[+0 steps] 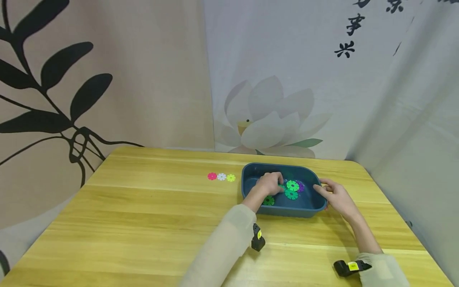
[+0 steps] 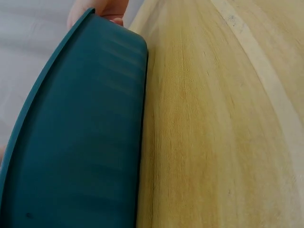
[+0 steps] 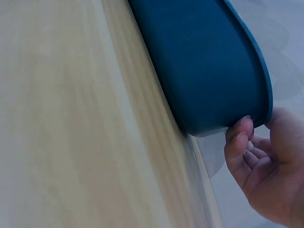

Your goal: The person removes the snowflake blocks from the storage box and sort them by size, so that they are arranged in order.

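A dark blue-green plastic basin [image 1: 287, 212] stands on the table with several flower-shaped discs inside. My left hand [image 1: 269, 183] reaches into it over the near rim, fingers curved, with a gap between thumb and fingers. Close to its fingertips lie a bright green disc [image 1: 292, 185], a teal-green disc [image 1: 291, 194] and a purple disc [image 1: 301, 186]. Below the left wrist is a darker green disc [image 1: 268, 200], partly covered. With thumb over the rim and fingers outside, my right hand [image 1: 337, 196] grips the basin's right end; the right wrist view shows those fingers [image 3: 239, 142] against its outer wall.
Left of the basin, a pink disc [image 1: 212, 176], a white disc [image 1: 221, 176] and a yellow disc [image 1: 231, 177] lie in a row on the wooden table [image 1: 143, 211]. A printed curtain [image 1: 172, 79] hangs behind the table's far edge.
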Available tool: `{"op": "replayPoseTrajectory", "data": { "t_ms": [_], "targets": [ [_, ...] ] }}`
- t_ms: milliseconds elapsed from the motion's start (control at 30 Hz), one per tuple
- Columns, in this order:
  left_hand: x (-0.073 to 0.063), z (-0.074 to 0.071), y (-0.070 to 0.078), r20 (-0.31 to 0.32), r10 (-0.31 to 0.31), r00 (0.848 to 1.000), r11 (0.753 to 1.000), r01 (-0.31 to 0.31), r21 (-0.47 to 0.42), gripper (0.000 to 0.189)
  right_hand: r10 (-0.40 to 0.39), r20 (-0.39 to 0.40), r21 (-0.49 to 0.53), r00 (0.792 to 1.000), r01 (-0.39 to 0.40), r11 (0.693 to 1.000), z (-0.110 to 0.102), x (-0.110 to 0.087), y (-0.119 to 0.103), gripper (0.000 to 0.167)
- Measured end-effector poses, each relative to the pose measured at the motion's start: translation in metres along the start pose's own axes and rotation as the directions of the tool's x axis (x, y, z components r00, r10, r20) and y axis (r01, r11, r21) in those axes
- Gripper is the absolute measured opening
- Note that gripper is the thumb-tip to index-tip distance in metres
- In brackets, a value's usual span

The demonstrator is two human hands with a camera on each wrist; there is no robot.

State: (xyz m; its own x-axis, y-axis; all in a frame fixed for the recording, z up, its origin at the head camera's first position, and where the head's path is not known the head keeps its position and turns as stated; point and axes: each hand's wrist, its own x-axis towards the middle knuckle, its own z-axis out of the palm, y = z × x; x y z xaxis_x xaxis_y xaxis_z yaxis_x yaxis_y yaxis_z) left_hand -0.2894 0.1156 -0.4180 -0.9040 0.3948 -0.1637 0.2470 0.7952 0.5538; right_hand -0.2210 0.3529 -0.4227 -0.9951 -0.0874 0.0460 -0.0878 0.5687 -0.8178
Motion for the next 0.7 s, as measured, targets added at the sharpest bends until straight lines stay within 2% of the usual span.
{"op": "replayPoseTrajectory", "data": {
  "t_ms": [133, 300, 433, 567, 700],
  "targets": [
    [0.000, -0.001, -0.001, 0.001, -0.006, 1.000, 1.000, 0.006, 0.006, 0.023, -0.001, -0.002, -0.005, 1.000, 0.001, 1.000, -0.001, -0.001, -0.001, 0.057],
    [0.000, -0.001, -0.001, -0.021, 0.003, 1.000, 0.999, -0.004, -0.052, 0.025, 0.003, 0.000, -0.001, 1.000, -0.003, 1.000, -0.001, -0.002, 0.001, 0.056],
    [0.000, -0.002, -0.001, -0.072, 0.070, 0.995, 0.990, -0.078, -0.120, 0.015, 0.002, -0.002, 0.010, 1.000, -0.002, 1.000, -0.001, -0.001, 0.002, 0.056],
    [-0.004, -0.005, 0.000, -0.124, 0.149, 0.981, 0.970, -0.169, -0.175, 0.006, -0.005, 0.002, 0.022, 1.000, 0.005, 1.000, 0.000, -0.001, 0.002, 0.057],
    [-0.012, -0.009, 0.000, -0.162, 0.173, 0.972, 0.943, -0.211, -0.257, 0.008, -0.004, 0.004, 0.026, 1.000, 0.004, 1.000, 0.000, 0.000, 0.002, 0.058]
  ]
}}
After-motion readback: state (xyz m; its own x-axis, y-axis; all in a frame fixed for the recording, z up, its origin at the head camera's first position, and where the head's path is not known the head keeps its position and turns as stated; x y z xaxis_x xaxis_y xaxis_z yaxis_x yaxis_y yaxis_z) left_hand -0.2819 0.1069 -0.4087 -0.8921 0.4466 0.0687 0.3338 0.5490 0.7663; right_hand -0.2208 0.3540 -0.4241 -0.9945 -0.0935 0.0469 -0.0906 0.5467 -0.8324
